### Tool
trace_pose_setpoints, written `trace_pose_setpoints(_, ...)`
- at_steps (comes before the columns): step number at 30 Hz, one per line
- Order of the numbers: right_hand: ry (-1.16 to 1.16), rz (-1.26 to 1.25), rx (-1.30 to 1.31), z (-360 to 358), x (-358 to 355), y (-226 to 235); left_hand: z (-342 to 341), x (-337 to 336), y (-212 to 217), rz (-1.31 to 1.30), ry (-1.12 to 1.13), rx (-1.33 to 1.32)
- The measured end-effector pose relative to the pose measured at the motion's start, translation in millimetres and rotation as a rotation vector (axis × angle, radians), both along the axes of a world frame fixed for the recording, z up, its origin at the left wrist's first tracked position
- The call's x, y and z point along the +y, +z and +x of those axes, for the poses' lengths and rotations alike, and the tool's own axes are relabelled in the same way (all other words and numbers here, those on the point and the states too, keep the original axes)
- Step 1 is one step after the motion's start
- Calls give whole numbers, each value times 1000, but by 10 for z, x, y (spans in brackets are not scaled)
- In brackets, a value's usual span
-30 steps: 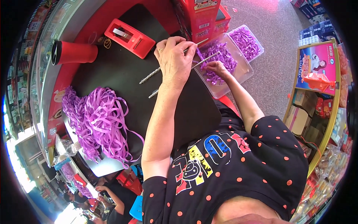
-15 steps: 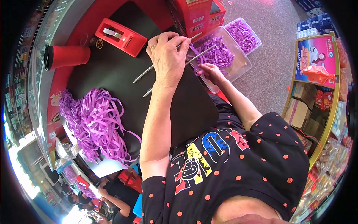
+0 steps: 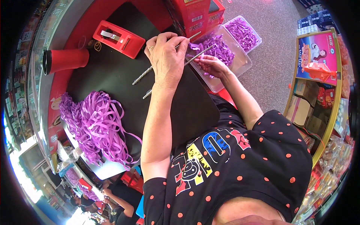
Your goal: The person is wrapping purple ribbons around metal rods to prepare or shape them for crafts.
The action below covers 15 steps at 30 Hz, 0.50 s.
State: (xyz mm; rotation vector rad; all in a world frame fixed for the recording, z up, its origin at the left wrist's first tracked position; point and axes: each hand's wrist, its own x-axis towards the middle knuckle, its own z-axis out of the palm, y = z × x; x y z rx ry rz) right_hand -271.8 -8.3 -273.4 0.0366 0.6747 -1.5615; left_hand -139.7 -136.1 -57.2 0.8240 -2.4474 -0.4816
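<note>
My left hand [image 3: 165,56] is closed over a thin metal stick [image 3: 142,75] with a spiral-looking end. A second metal stick [image 3: 198,55] runs beside it, passing beneath the same hand and out past its fingertips. At the tips of the sticks, a bit of purple ribbon [image 3: 194,46] shows next to my left fingers. My right hand [image 3: 213,66] pinches purple ribbon close to the second stick, over a clear plastic box [image 3: 240,67]. Inside that box lies a heap of folded purple ribbon pieces [image 3: 221,48]. My fingers partly hide the ribbon they hold.
A tangled pile of purple ribbon [image 3: 99,125] lies on the black table [image 3: 187,112]. Further back are a red tape dispenser [image 3: 119,39], a red cup [image 3: 69,60] and red boxes [image 3: 191,17]. Another clear box [image 3: 258,43] holds more pieces. Other people [image 3: 120,202] sit at lower left.
My right hand has moved up and closer to the sticks. The ribbon strand that stretched between the sticks and my right fingers now shows less. My left hand stays nearly in place.
</note>
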Motion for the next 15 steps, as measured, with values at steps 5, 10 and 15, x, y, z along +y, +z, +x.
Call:
trace_pose_setpoints(5, -103, 163, 32, 16, -114, -163, 25, -5, -10, -3, -1, 6)
trace_pose_setpoints(10, -64, 380, 316, -6, -137, -849, -8, 10, 3, 7, -1, -9)
trace_pose_setpoints(15, 48, 544, 793, 161, -225, -1002, 6, -4, 9, 8, -3, -2)
